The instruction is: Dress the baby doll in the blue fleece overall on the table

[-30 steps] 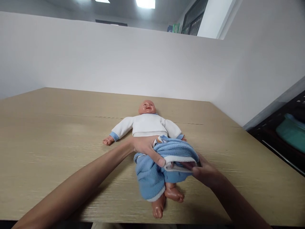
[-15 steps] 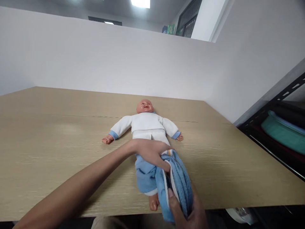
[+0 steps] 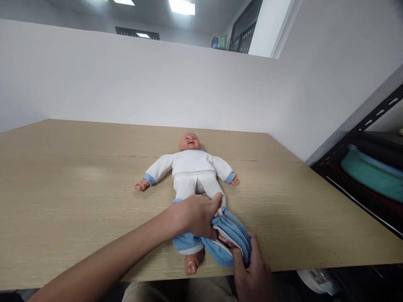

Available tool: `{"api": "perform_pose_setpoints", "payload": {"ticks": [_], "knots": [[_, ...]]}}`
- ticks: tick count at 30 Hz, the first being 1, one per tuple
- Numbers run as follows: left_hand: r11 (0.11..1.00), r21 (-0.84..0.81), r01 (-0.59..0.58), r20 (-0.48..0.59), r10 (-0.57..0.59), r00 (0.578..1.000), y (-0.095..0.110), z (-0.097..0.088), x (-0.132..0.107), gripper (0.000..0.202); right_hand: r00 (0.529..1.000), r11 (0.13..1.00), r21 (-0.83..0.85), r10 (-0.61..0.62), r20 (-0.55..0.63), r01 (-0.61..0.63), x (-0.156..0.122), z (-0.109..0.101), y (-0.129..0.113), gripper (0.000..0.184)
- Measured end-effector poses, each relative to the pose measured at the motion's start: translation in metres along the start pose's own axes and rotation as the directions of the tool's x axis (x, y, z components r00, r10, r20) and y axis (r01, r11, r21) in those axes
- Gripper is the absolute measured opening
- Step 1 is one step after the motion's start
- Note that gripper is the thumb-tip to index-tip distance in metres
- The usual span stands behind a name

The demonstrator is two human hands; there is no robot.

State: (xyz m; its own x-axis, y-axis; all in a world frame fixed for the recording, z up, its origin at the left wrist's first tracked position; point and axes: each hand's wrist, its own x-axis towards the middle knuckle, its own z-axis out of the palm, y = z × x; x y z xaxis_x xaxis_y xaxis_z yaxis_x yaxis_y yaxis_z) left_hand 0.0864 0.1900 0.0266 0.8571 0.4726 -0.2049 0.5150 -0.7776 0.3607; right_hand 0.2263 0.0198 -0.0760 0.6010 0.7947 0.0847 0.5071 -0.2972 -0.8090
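A baby doll (image 3: 190, 141) lies on its back, head away from me, in a white top with blue cuffs and white legwear. Blue terry trousers (image 3: 233, 228) with white trim are partly on its lower legs. One leg of them ends in a bare foot (image 3: 192, 263); the other is bunched up, with a bit of skin-coloured foot showing in its opening. My left hand (image 3: 198, 214) is closed around the doll's leg at the edge of the bunched cloth, its fingertips partly hidden. My right hand (image 3: 252, 268) pinches the bunched trouser leg from the near right side.
The doll lies on a wooden table (image 3: 94, 188) whose near edge is just in front of my lap. A white wall (image 3: 141, 84) stands behind it. At right, a black metal shelf (image 3: 355, 134) holds folded teal cloth (image 3: 371, 172). Below the table edge is a white object (image 3: 316, 281).
My left hand has closed around the leg, its thumb now up. The bunched trouser leg and my right hand have shifted slightly, and some foot now shows in the opening.
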Motion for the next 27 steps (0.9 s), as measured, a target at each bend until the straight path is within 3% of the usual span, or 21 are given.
{"api": "perform_pose_setpoints", "payload": {"ticks": [3,5,8,11,14,18,21,24,26,27], "knots": [[0.998,-0.063,-0.024,-0.047,0.021,0.999,-0.005,0.001,-0.012,0.068,0.996,0.99,0.14,0.003,0.084,-0.015,0.003,0.003,0.004,0.049],[0.98,-0.2,-0.014,-0.089,-0.004,0.996,-0.009,-0.001,-0.022,0.067,0.984,0.969,0.245,-0.032,0.177,-0.013,0.01,0.003,0.002,0.046],[0.883,-0.47,0.016,-0.118,-0.081,0.99,-0.012,-0.002,-0.037,0.064,0.935,0.912,0.409,-0.119,0.335,-0.031,0.023,0.003,-0.007,0.042],[0.773,-0.633,-0.034,-0.188,-0.11,0.976,-0.012,0.0,-0.046,0.056,0.925,0.842,0.538,-0.183,0.334,-0.028,0.04,0.001,-0.021,0.049],[0.78,-0.611,-0.134,-0.315,-0.084,0.945,-0.015,0.003,-0.049,0.044,0.901,0.838,0.54,-0.292,0.321,0.079,0.065,-0.004,-0.033,0.046],[0.821,-0.529,-0.215,-0.397,-0.015,0.918,-0.024,0.005,-0.049,0.026,0.787,0.864,0.45,-0.434,0.437,0.227,0.103,-0.012,-0.039,0.021],[0.856,-0.463,-0.231,-0.41,0.024,0.912,-0.031,0.003,-0.051,0.021,0.739,0.865,0.404,-0.476,0.477,0.297,0.121,-0.022,-0.039,0.031],[0.913,-0.352,-0.206,-0.42,0.043,0.907,-0.035,-0.001,-0.061,0.042,0.672,0.847,0.37,-0.529,0.518,0.382,0.129,-0.036,-0.036,0.049],[0.936,-0.309,-0.167,-0.428,0.02,0.904,-0.037,-0.002,-0.069,0.063,0.626,0.844,0.36,-0.536,0.567,0.397,0.133,-0.041,-0.034,0.052],[0.942,-0.301,-0.146,-0.432,0.002,0.902,-0.039,-0.003,-0.073,0.063,0.623,0.849,0.367,-0.529,0.577,0.382,0.136,-0.042,-0.033,0.051]]}}
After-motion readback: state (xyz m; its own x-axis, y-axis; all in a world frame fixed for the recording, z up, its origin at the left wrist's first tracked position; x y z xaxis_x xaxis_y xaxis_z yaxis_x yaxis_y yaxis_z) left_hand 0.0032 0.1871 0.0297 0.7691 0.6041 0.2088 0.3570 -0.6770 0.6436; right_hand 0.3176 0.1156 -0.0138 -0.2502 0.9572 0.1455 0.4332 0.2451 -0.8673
